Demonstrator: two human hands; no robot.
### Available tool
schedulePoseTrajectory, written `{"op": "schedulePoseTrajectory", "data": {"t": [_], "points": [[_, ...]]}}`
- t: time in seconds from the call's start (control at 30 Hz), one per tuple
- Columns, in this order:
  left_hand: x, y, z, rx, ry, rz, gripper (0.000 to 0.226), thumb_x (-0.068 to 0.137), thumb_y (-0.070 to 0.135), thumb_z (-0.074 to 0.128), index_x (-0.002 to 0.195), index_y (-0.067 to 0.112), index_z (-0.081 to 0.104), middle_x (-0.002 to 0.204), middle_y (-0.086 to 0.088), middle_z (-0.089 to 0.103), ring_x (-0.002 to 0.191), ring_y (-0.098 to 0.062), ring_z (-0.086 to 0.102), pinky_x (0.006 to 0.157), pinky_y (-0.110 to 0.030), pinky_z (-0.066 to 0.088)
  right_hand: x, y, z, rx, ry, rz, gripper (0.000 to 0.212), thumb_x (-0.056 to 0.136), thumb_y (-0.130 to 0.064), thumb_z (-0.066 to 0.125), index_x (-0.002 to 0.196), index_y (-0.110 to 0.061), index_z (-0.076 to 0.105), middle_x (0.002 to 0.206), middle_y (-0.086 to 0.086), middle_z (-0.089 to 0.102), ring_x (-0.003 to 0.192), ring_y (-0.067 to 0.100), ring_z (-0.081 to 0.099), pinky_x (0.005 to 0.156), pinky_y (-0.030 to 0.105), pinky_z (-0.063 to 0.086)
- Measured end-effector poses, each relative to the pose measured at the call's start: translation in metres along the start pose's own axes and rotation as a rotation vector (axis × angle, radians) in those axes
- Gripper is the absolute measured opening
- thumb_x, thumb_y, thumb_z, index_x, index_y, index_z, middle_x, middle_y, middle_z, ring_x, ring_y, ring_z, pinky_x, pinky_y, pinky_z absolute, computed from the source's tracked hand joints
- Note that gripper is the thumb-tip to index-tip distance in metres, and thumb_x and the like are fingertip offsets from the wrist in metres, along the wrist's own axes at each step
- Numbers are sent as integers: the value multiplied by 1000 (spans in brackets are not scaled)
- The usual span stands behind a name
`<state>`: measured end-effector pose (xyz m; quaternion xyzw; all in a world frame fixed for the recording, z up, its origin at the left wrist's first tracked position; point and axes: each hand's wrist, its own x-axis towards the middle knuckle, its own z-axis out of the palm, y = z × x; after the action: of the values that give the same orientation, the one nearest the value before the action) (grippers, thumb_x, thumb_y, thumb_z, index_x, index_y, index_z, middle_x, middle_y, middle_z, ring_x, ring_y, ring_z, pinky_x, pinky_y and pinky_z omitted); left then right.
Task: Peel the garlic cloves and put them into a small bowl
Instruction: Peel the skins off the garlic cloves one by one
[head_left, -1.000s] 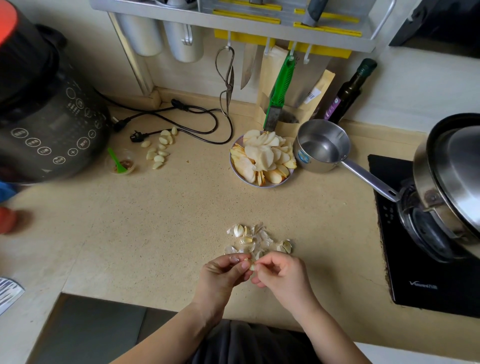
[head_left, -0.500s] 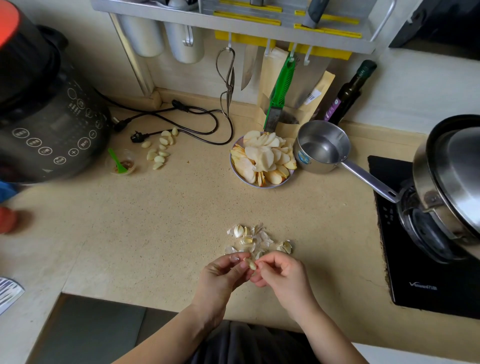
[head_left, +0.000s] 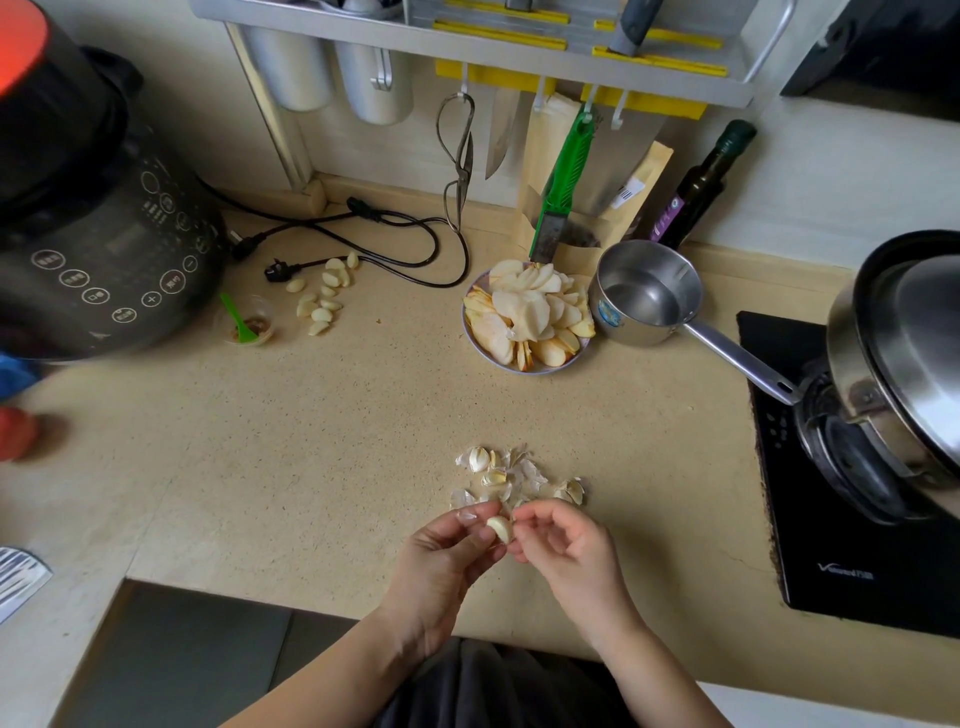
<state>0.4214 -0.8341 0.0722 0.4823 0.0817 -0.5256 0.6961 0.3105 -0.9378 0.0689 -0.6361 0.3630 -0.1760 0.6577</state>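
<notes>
Head view: both hands (head_left: 511, 545) pinch garlic clove (head_left: 500, 528).

Counter (head_left: 322, 467) beige, speckled. Garlic clove (head_left: 500, 528) cream; skins (head_left: 511, 475) white, papery. Far left cooker (head_left: 98, 249) black with white icons. Spoon (head_left: 236, 319) and grater handle (head_left: 569, 166) green. Saucepan (head_left: 647, 296) silver. Right hob (head_left: 852, 545) black.

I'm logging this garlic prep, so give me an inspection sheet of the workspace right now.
Surface: beige counter, speckled.
Job's things: garlic clove between both hands; skins pile; peeled cloves lying loose.
Clutter: plate of fruit slices, saucepan, small cup.
Grippers: left hand and right hand pinch the clove.
Cables: black cord, unplugged.
Surroundings: cooker, induction hob, hanging rack.
</notes>
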Motion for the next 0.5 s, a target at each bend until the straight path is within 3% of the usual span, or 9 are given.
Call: {"op": "schedulePoseTrajectory", "data": {"t": [0.1, 0.2, 0.37, 0.5], "points": [[-2, -2, 2, 68, -7, 43, 32, 70, -1, 68, 103, -3, 68, 96, -21, 72, 93, -29, 69, 82, -32, 57, 0, 3, 3, -92, -6, -49, 14, 73, -34, 73, 86, -28, 71, 79, 4, 72, 73, 25, 69, 72, 41, 59], [-3, -4, 2, 142, 0, 94, 36, 68, -2, 71, 104, -4, 66, 94, -20, 72, 91, -26, 69, 87, -33, 55, 0, 5, 4, -159, -8, -95, 15, 75, -39, 70, 87, -30, 71, 77, -1, 73, 72, 21, 70, 70, 47, 59], [-7, -3, 0, 299, 15, 145, 25, 72, 9, 73, 93, -3, 70, 94, -18, 72, 87, -21, 65, 82, -33, 51, -4, 3, 4, -99, 1, -142, 15, 79, -32, 69, 93, -34, 73, 86, -4, 75, 80, 17, 73, 74, 39, 60], [-10, -1, 4, 343, 15, 188, 21, 72, 14, 73, 91, 6, 76, 94, -12, 74, 87, -16, 66, 75, -22, 51, -3, 4, 3, -100, 30, -164, 33, 81, -7, 67, 96, -36, 73, 89, -5, 75, 83, 15, 73, 75, 32, 59]]}}
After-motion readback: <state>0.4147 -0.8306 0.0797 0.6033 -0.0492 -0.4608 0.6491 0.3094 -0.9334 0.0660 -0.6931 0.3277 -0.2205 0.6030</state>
